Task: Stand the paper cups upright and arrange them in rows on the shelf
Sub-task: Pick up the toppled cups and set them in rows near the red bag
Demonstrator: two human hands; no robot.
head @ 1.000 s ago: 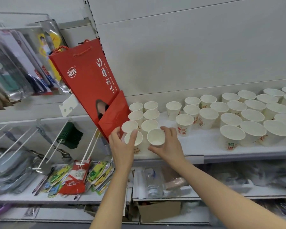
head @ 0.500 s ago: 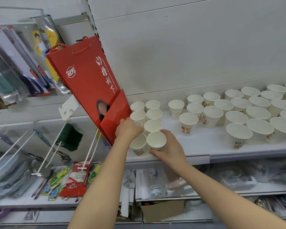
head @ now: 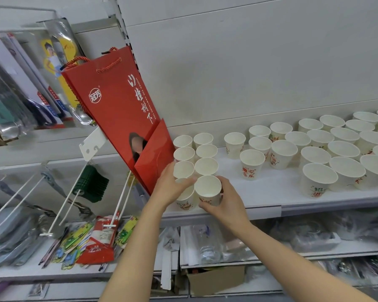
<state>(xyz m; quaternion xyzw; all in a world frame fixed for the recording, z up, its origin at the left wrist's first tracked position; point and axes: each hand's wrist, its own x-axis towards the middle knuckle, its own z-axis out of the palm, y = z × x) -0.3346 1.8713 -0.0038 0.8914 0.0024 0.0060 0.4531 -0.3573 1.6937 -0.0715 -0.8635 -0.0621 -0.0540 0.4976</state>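
Your right hand (head: 228,205) has its grip clamped on a cup (head: 208,189) at the front edge of the shelf (head: 271,192), fingers round the side and thumb low at the front. It stands upright, mouth up, with red print on the wall.

Your left hand (head: 169,188) is cupped over the cup next to it (head: 186,198), just left of the one you're holding. That grip is closed on it from the left, fingers lying over the rim, so half the cup is hidden. The two cups touch or nearly so; can't tell which.

Straight behind your grips you've got two neat columns of upright cups (head: 195,152) running back to the wall, packed side by side. Your left hand's back sits right up against the red bag (head: 122,105), which leans tilted off the shelf's left end.

Off to the right of your right grip, the rest of the cups (head: 314,149) stand upright too but looser, some well apart, a few with red or green print. One lone cup (head: 252,163) stands nearest your right hand, still clear of it.

Below your arms there's a lower shelf with plastic-wrapped stuff and a cardboard box (head: 214,280).
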